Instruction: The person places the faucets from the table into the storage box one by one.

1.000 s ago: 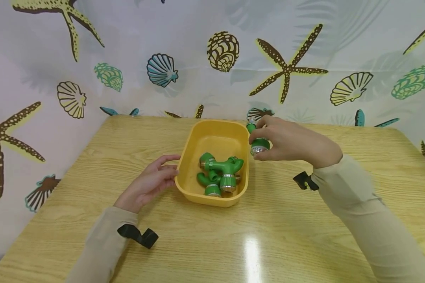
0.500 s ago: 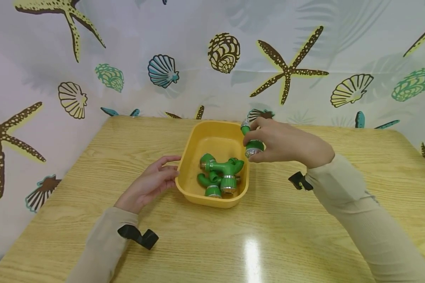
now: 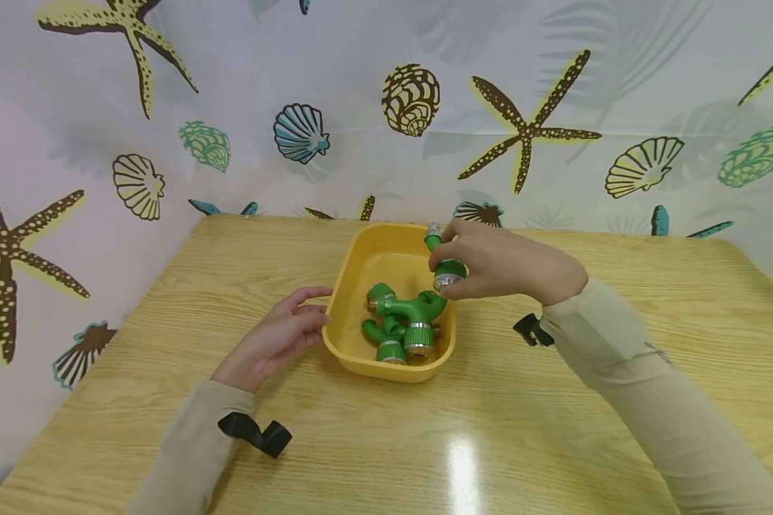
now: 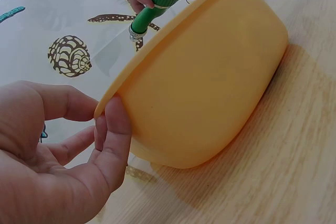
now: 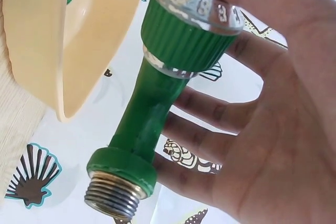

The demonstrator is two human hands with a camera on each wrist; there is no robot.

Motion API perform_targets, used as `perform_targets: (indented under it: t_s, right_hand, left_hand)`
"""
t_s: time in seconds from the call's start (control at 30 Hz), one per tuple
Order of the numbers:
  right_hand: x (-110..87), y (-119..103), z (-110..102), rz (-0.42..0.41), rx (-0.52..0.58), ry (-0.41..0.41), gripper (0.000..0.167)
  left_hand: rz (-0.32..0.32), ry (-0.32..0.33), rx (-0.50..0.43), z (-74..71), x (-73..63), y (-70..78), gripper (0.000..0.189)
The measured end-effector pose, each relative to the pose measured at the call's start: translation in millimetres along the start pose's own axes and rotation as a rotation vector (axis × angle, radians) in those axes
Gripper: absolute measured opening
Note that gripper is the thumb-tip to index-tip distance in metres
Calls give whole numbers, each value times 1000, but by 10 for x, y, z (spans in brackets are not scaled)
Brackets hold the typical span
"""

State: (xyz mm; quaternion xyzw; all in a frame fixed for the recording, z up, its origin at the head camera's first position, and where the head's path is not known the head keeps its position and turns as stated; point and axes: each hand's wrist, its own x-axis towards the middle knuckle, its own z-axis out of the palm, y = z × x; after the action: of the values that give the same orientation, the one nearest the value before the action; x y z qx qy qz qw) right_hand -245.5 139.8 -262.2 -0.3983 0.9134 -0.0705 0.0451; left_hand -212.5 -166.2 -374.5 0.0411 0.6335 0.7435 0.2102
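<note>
My right hand (image 3: pixel 499 261) holds a green pipe fitting (image 3: pixel 449 268) above the right side of a yellow plastic tub (image 3: pixel 361 366). Seen from the right wrist, the fitting (image 5: pixel 142 108) has a silver threaded end and a ribbed green collar with a shiny embossed silver cap, which the thumb presses. Several similar green fittings (image 3: pixel 409 310) with brass-coloured threads lie heaped in the tub's near half. At the tub's left edge, my left hand (image 3: pixel 277 332) pinches the rim; in the left wrist view its fingertips (image 4: pixel 118 114) bear on the lip and outer wall.
The tub stands on a wood-grain table (image 3: pixel 361 443), near its far edge. Behind hangs a white cloth (image 3: pixel 354 64) printed with shells and starfish. A black strap (image 3: pixel 254 433) is on the left sleeve and another (image 3: pixel 533 330) on the right.
My right hand has moved left with the fitting, from beside the tub's right rim to over its inside. The left hand has stayed at the tub's left rim.
</note>
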Motion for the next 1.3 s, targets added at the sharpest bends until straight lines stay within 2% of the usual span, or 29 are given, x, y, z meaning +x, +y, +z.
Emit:
perform_targets:
  t_s: [0.33, 0.63, 0.8, 1.03, 1.3]
  right_hand:
    - [127, -17, 23, -45, -53, -20, 23]
    - [296, -43, 51, -52, -71, -74, 24]
    - [344, -53, 49, -49, -86, -87, 26]
    - [401, -70, 26, -95, -83, -91, 27]
    - [471, -125, -14, -91, -85, -127, 27]
  left_hand:
    - [-7, 18, 2, 11, 5, 23, 49]
    - [-5, 15, -5, 23, 1, 15, 49]
    - [-9, 12, 4, 34, 6, 25, 50]
    - [-11, 12, 6, 28, 15, 28, 50]
    - [-2, 14, 4, 27, 14, 16, 50]
